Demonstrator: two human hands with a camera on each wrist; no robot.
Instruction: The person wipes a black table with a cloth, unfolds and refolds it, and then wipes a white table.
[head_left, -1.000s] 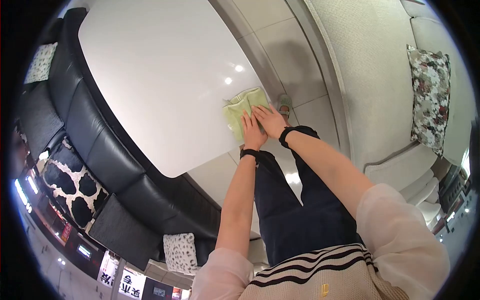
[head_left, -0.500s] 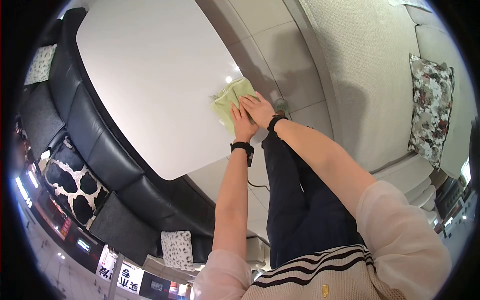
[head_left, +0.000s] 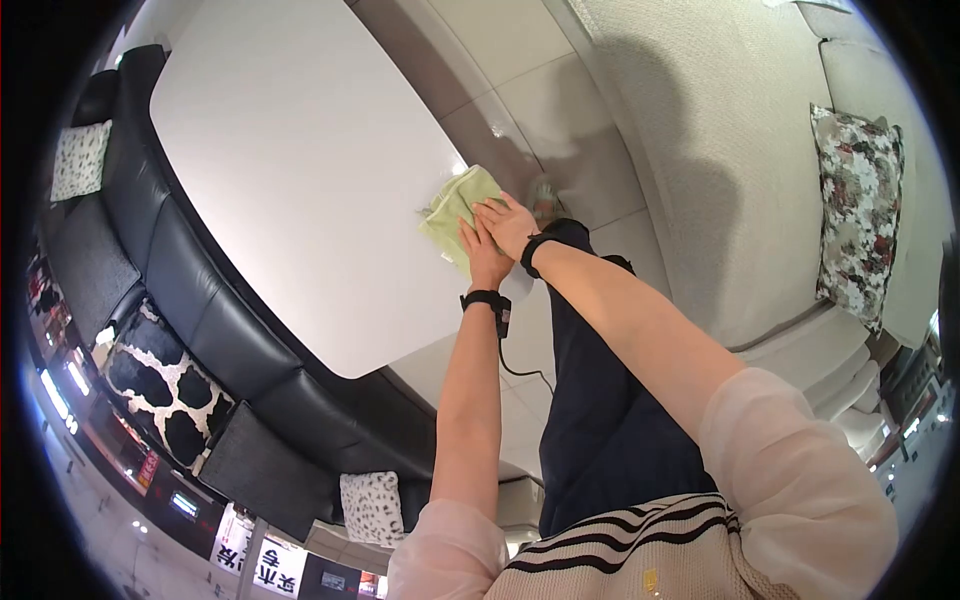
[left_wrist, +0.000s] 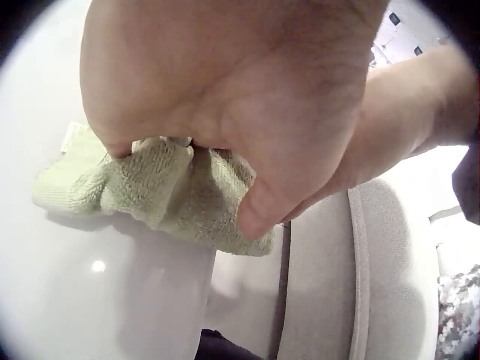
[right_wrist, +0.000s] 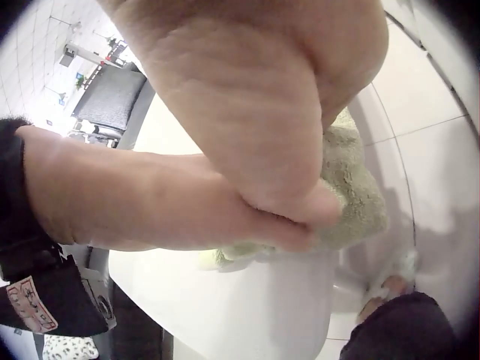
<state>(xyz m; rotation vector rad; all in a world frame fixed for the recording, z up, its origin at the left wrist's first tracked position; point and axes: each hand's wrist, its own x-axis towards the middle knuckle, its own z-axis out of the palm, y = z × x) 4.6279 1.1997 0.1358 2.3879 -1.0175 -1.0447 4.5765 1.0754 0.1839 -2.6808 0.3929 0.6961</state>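
Observation:
A light green towel point(head_left: 447, 232) lies folded and rumpled on the white tabletop point(head_left: 290, 200), by its right-hand edge. My left hand point(head_left: 489, 260) presses on the towel, fingers stretched forward over it. Just to its right, my right hand point(head_left: 511, 226) also rests on the towel, its fingertips beside the left fingers. Close up in the left wrist view, the towel point(left_wrist: 150, 184) bunches into folds under the palm, with the thumb against it. The right wrist view has both thumbs near each other over the towel point(right_wrist: 352, 187). Black bands circle both wrists.
A black leather sofa point(head_left: 235, 320) with patterned cushions runs along the table's left side. On the right, past a strip of tiled floor point(head_left: 535, 105), stands a pale sofa point(head_left: 690, 130) with a floral cushion point(head_left: 858, 205). A cable point(head_left: 522, 373) hangs from the left wristband.
Both hands and the towel have slid forward and somewhat left across the tabletop, staying together. The head view has shifted slightly.

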